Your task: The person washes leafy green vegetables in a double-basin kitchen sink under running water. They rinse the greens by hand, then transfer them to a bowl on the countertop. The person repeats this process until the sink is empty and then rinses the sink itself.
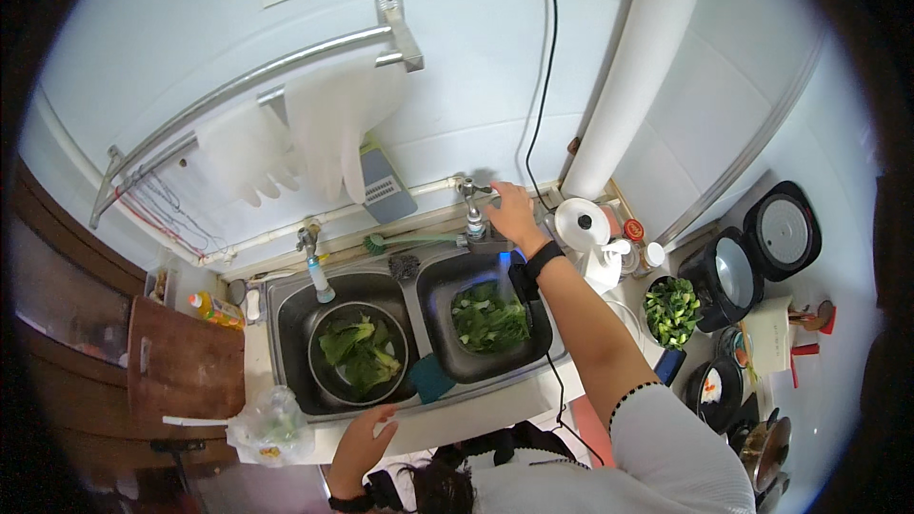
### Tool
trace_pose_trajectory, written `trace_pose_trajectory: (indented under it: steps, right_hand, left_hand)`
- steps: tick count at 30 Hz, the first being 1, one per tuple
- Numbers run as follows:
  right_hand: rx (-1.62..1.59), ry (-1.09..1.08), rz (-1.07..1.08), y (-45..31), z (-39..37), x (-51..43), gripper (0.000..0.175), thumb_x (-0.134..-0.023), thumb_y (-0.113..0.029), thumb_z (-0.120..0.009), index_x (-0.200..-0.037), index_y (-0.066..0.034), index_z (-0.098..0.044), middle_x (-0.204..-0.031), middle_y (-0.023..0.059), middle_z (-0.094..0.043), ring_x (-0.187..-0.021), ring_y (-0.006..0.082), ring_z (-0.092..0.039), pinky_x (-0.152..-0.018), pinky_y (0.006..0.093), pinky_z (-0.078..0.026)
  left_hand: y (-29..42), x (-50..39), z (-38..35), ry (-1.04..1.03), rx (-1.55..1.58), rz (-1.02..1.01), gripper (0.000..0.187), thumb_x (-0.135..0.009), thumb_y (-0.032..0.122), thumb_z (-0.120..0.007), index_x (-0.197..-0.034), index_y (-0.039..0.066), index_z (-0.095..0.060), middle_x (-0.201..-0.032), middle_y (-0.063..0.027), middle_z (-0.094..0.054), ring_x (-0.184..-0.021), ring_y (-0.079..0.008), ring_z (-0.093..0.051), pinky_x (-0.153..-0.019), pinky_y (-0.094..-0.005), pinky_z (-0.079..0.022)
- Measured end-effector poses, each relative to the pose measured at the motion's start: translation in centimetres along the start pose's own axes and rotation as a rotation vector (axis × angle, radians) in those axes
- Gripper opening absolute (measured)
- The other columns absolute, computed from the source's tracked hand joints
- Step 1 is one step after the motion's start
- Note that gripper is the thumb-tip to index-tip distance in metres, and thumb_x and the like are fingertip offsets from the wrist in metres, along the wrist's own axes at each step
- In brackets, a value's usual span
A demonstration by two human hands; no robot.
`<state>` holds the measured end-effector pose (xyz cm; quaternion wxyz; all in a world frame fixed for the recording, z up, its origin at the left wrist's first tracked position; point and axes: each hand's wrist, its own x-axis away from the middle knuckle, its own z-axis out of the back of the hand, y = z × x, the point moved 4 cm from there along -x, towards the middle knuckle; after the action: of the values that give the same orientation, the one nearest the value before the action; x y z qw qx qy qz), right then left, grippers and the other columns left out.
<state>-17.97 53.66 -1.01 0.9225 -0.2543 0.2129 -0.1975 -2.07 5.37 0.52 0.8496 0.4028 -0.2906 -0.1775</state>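
Observation:
My right hand [515, 214] reaches to the right tap [473, 210] on the wall, with its fingers at the handle. Under the spout, lit blue, a faint stream of water falls into the right sink basin [435, 300]. Cut leafy greens [489, 321] lie in that basin. My left hand [360, 446] hangs with nothing in it near the counter's front edge, fingers apart. A round metal pan [314, 371] holding larger leafy greens [360, 353] sits in the left basin [289, 307], below the left tap [314, 268].
A clear plastic bag [268, 428] lies at the front left corner. A teal cloth [430, 378] drapes over the sink divider; a steel scrubber [405, 268] sits behind. At right stand a bowl of chopped greens [671, 310], an open black cooker [721, 282] and a white pump bottle [603, 268].

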Motion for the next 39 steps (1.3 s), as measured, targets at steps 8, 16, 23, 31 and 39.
trace_pose_trajectory:
  steps: [8,16,23,31,39]
  right_hand:
    - [-0.100,-0.064,-0.067,-3.5,-1.3,1.8,0.054,-0.083,-0.028,-0.071,-0.134,-0.0098,-0.066,-0.135,0.0113,-0.064,-0.131,0.0331,-0.051,-0.110,0.0501,-0.029]
    - [-0.493,0.065,0.179,-1.2,-1.3,6.8,0.036,-0.090,-0.011,-0.070,-0.126,-0.0070,-0.068,-0.121,0.0107,-0.070,-0.110,0.0245,-0.066,-0.092,0.0338,-0.052]
    - [0.217,-0.736,-0.159,10.6,-13.9,19.9,0.075,-0.090,-0.056,-0.075,-0.150,-0.0170,-0.055,-0.154,0.0169,-0.049,-0.139,0.0409,-0.047,-0.113,0.0545,-0.042]
    - [0.374,-0.893,-0.250,12.2,-21.9,21.7,0.096,-0.093,-0.074,-0.057,-0.169,-0.0347,-0.012,-0.177,0.0061,-0.004,-0.159,0.0462,-0.007,-0.118,0.0822,-0.010]
    - [0.653,-1.025,-0.188,11.5,-22.7,22.2,0.088,-0.103,-0.066,-0.047,-0.169,-0.0368,0.005,-0.177,0.0074,0.004,-0.160,0.0441,0.001,-0.117,0.0847,-0.003]
  left_hand:
    - [-3.7,2.7,1.0,0.062,0.023,0.090,0.036,-0.096,0.018,-0.070,-0.129,0.002,-0.068,-0.122,-0.0162,-0.073,-0.108,-0.0293,-0.070,-0.092,-0.0392,-0.055]
    - [-3.8,1.2,1.0,0.055,0.012,0.057,0.037,-0.096,0.018,-0.070,-0.130,0.003,-0.068,-0.122,-0.0166,-0.073,-0.108,-0.0300,-0.070,-0.095,-0.0397,-0.054]
    - [-3.9,1.2,0.5,0.028,0.038,0.139,0.037,-0.096,0.017,-0.070,-0.129,0.003,-0.068,-0.121,-0.0170,-0.073,-0.109,-0.0307,-0.069,-0.097,-0.0397,-0.053]
    - [-4.5,0.8,-0.7,-0.033,-0.017,0.228,0.035,-0.096,0.015,-0.070,-0.129,0.005,-0.068,-0.122,-0.0149,-0.073,-0.110,-0.0296,-0.070,-0.094,-0.0385,-0.055]
    - [-4.3,-0.5,-2.4,-0.131,0.032,0.413,0.034,-0.102,0.018,-0.068,-0.135,0.009,-0.066,-0.132,-0.0097,-0.070,-0.118,-0.0245,-0.067,-0.103,-0.0422,-0.053]
